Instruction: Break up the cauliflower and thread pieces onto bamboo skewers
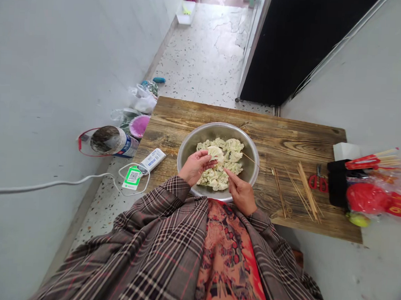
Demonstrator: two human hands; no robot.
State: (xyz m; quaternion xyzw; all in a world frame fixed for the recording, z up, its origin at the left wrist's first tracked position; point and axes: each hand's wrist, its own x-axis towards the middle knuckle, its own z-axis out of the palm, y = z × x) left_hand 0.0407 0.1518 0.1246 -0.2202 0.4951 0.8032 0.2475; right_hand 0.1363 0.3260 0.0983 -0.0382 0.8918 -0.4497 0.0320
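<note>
A wide metal bowl on the wooden table holds many pale cauliflower florets. My left hand is closed on one cauliflower floret, raised over the bowl. Close by on the right, my right hand is closed with its index finger reaching toward that floret. It seems to pinch a thin bamboo skewer, mostly hidden by the fingers. Another thin skewer slants out of the bowl over its right rim.
Loose bamboo skewers and red-handled scissors lie right of the bowl, near a black holder and red plastic packaging. A white device with a cable sits at the left edge. A bucket stands beyond it.
</note>
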